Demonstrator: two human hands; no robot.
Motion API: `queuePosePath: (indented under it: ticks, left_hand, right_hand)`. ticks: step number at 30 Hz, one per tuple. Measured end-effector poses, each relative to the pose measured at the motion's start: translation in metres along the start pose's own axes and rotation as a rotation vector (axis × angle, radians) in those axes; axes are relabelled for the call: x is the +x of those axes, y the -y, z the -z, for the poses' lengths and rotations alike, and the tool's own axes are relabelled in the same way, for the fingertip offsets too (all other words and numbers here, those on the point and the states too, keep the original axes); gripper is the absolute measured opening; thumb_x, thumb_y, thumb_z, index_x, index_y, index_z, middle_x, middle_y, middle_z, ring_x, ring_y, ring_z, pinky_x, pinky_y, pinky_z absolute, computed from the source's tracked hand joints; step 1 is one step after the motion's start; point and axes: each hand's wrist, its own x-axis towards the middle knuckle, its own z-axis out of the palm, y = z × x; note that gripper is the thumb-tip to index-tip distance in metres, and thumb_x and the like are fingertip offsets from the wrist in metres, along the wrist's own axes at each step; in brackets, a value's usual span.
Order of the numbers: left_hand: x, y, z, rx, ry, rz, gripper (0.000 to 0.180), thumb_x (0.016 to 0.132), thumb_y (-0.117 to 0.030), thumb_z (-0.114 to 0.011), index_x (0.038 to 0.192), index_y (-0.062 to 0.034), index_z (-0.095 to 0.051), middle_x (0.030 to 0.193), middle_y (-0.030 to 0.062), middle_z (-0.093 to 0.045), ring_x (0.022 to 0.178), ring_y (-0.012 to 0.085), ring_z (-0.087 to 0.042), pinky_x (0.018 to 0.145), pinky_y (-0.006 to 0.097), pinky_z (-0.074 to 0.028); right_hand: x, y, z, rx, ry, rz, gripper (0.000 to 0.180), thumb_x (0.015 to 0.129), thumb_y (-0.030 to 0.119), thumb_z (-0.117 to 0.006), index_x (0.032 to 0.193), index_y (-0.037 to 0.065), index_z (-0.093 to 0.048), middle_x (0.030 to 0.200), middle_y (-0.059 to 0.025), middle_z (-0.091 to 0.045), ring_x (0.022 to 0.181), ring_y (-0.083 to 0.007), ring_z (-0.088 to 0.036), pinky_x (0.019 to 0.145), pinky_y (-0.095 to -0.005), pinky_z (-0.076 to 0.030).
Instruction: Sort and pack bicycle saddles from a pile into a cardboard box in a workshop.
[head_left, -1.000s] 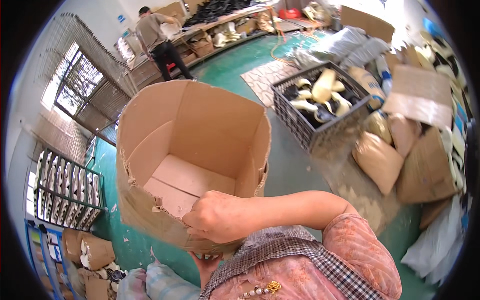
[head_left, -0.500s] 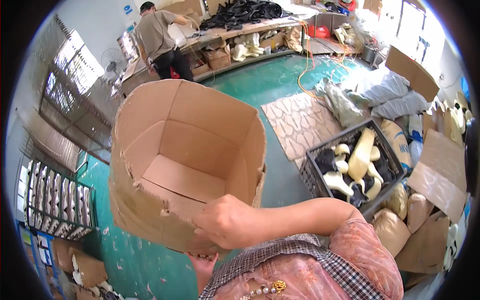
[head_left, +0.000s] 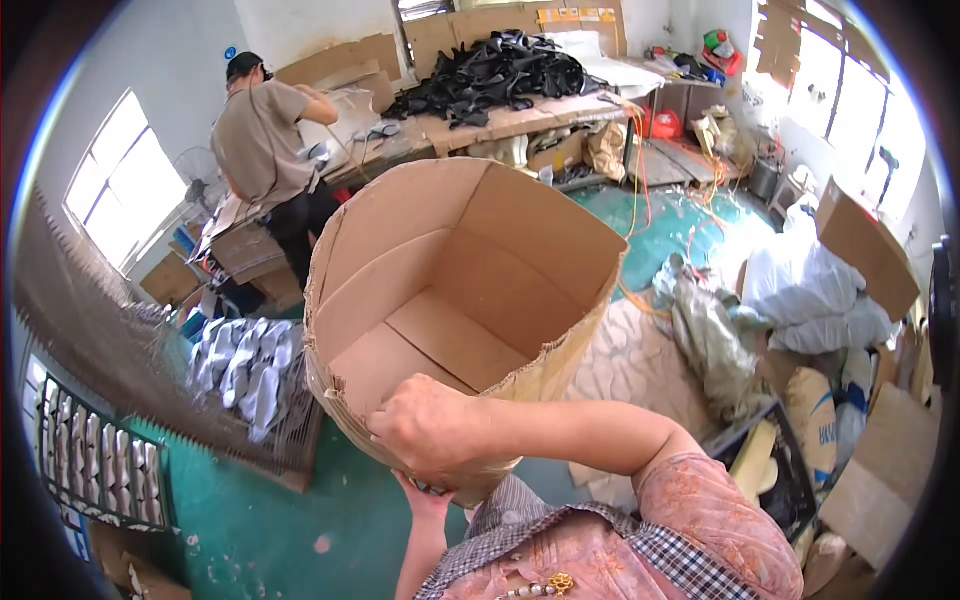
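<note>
A large open-topped cardboard box (head_left: 480, 270) hangs in front of me, tilted so its bare inside shows. Its cut rim is rough and ragged. My right hand (head_left: 425, 425) is closed over the near rim, with the forearm crossing from the right. Below it, my left hand (head_left: 428, 498) holds the box low on its near side, its fingers partly hidden against the cardboard. Right of the box, a cardboard sheet (head_left: 640, 365) lies on the green floor, beside a black crate (head_left: 740, 425) with cream-coloured pieces in it, partly behind my arm.
Another person (head_left: 265, 140) stands at the workbench (head_left: 460, 130) at the far left; a heap of black pieces (head_left: 500, 75) lies on it. Grey sole-shaped pieces (head_left: 250, 365) and a rack (head_left: 100, 455) are at the left. Sacks (head_left: 800, 270) crowd the right side.
My view has swung up and to the left, showing more of the workbench and the grey pieces. The box, still in both hands, has turned and sits farther right in view.
</note>
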Motion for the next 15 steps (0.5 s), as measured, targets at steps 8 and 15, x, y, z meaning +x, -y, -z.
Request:
queuePosePath:
  ticks: [8,15]
  left_hand:
    - [0.431,-0.064,0.218,0.806,-1.258,-0.144,0.064,0.082,-0.053,-0.052,0.135,-0.0224,-0.035,0.137,-0.0017,-0.036,0.127,0.021,-0.03,0.103,0.045,-0.024]
    - [0.645,-0.011,0.392,1.251,-1.421,-0.02,0.067,0.083,-0.041,-0.056,0.134,-0.0033,-0.034,0.137,0.0074,-0.036,0.127,0.0208,-0.03,0.104,0.033,-0.023]
  right_hand:
    - [-0.074,-0.393,0.088,-0.207,-0.2,-0.63,0.043,0.085,0.03,-0.051,0.12,0.004,-0.049,0.123,-0.018,-0.049,0.116,-0.0343,-0.044,0.098,-0.0396,-0.035]
    - [-0.456,-0.51,0.205,-0.09,-0.569,-1.638,0.02,0.083,0.016,-0.057,0.097,0.003,-0.063,0.07,-0.0026,-0.06,0.064,-0.0095,-0.054,0.058,-0.0265,-0.045]
